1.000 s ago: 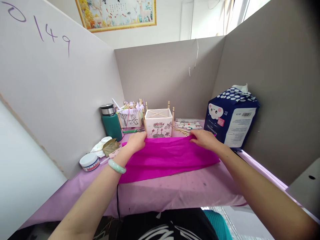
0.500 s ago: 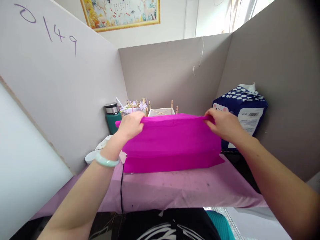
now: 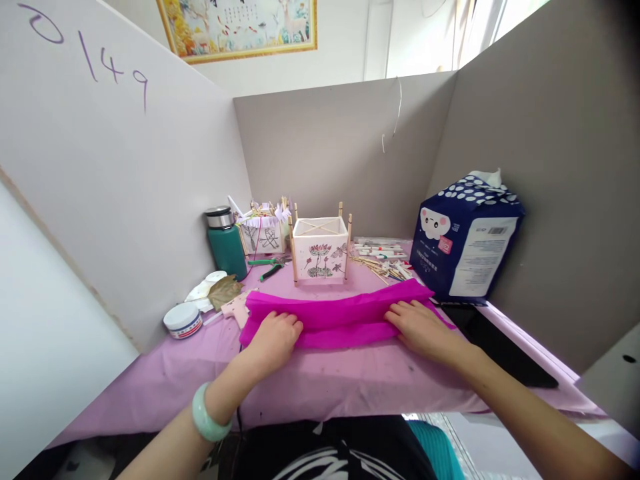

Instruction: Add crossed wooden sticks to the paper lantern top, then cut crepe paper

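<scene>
A sheet of magenta crepe paper [image 3: 340, 316] lies folded in a wide strip across the near part of the table. My left hand [image 3: 276, 339], with a pale green bangle [image 3: 206, 415] on its wrist, has its fingers curled over the left part of the strip. On the right part, my right hand [image 3: 417, 327] grips the paper in the same way; the thumbs are largely hidden. Just behind the paper stands a white lantern-like box [image 3: 320, 257] with wooden stick corners and a lotus drawing on its front.
A similar fringed box [image 3: 265, 233] and a green bottle [image 3: 227, 247] stand back left, with pliers [image 3: 271, 271] nearby. Markers [image 3: 383, 250] and thin sticks [image 3: 377, 267] lie behind the paper. At right are a tissue pack [image 3: 465, 240] and a black tablet-like slab [image 3: 505, 350]; a round tub [image 3: 183, 321] sits left.
Both hands have come down and nearer with the magenta paper. Held up before, it now rests on the table as a narrower folded strip, and the lotus box behind it shows.
</scene>
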A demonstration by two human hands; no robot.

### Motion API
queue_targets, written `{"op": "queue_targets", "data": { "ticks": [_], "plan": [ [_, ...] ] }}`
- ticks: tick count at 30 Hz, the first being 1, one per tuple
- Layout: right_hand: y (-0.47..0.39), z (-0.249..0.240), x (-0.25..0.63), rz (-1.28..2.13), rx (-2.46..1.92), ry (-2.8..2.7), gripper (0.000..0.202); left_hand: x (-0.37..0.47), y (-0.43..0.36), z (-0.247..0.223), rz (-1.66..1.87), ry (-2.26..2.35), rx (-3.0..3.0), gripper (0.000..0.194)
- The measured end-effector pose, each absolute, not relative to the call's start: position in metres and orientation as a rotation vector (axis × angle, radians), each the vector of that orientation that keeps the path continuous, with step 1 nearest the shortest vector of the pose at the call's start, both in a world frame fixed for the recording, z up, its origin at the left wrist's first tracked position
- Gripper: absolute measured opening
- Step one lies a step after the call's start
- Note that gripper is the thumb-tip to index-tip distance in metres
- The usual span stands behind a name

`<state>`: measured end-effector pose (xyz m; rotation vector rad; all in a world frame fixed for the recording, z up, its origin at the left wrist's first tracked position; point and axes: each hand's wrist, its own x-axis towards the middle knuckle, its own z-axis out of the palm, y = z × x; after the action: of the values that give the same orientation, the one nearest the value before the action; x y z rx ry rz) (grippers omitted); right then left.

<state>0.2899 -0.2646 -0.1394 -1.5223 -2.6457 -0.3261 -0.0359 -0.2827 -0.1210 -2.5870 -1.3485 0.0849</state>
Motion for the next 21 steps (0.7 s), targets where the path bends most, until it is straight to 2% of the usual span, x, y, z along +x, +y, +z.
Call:
{"op": "queue_targets", "data": {
  "ticks": [6, 10, 15, 21],
  "plan": [
    [-0.224, -0.131, 0.278, -0.485, -1.676, -2.512, 0.024, -0.032, -0.227, -0.107, 0.038, -1.462, -2.426, 0.025],
    [-0.217, -0.124, 0.282, -0.449, -1.694, -2.547, 0.024, -0.04, -0.213, -0.104, 0.056, -1.519, -2.411, 0.023],
    [-0.25, -0.114, 0.296, -0.463, -1.558, -2.558, 0.033, -0.05, -0.244, -0.1, -0.012, -1.448, -2.482, 0.026],
    [-0.306, -0.123, 0.309, -0.257, -1.427, -2.655, 0.029, -0.057, -0.295, -0.106, -0.059, -1.291, -2.726, 0.021]
  ]
}}
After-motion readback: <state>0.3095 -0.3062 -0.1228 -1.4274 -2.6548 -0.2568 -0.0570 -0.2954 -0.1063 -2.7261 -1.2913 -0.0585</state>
